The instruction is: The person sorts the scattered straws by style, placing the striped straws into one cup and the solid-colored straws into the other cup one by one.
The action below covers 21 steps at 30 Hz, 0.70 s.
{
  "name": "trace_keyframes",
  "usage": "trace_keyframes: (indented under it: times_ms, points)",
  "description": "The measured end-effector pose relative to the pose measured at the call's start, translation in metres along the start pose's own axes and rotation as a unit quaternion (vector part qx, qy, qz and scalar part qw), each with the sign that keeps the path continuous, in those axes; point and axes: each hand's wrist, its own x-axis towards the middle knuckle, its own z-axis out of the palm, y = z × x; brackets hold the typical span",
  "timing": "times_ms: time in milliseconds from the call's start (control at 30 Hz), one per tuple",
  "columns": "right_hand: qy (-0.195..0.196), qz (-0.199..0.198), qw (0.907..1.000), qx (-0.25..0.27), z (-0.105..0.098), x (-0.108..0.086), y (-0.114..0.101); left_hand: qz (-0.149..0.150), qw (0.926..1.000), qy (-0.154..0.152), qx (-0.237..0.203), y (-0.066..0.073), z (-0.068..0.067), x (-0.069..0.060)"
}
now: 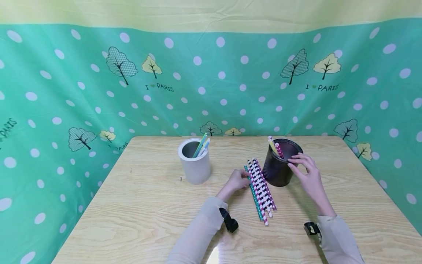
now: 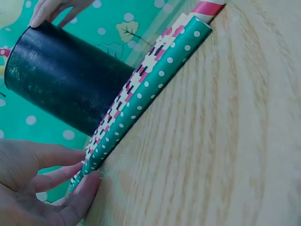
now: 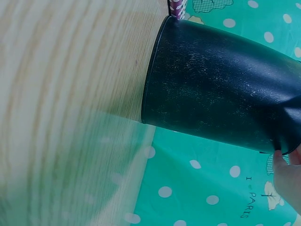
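Observation:
Several patterned paper straws point(image 1: 261, 190) lie side by side on the table, with a green dotted straw point(image 2: 141, 96) along their left edge. My left hand point(image 1: 238, 179) pinches that green straw near its far end between thumb and fingers. Just right of the bundle stands a black cylindrical cup point(image 1: 277, 170), upright, with a few straws point(image 1: 273, 146) leaning inside its left rim. The fingers and thumb of my right hand point(image 1: 310, 178) grip the cup's right front rim. In the right wrist view, only part of that hand point(image 3: 287, 181) shows at the rim.
A white cylindrical cup point(image 1: 196, 170) stands left of the straws, holding several blue, green and white sticks point(image 1: 202, 146). Behind the wooden table point(image 1: 138, 205) hangs a green dotted curtain point(image 1: 184, 80), also along both sides.

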Motion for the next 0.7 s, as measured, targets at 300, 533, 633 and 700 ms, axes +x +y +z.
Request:
trace_keyframes:
  times_ms: [300,533,633,700]
  points:
    - [-0.015,0.035,0.9984,-0.042,-0.002,0.002,-0.023,0.011,0.9998,0.012,0.012,-0.002,0.003,0.001]
    - [-0.015,0.032,0.9986,-0.041,-0.002,0.002,-0.046,0.017,0.9994,0.017,0.027,-0.001,0.002,-0.001]
    - [-0.012,0.03,0.9986,-0.042,-0.001,0.002,-0.045,0.02,0.9992,0.018,0.031,0.0,0.002,-0.001]
    - [-0.011,0.028,0.9988,-0.039,-0.001,0.002,-0.038,0.023,0.999,0.02,0.034,0.0,0.002,-0.001]
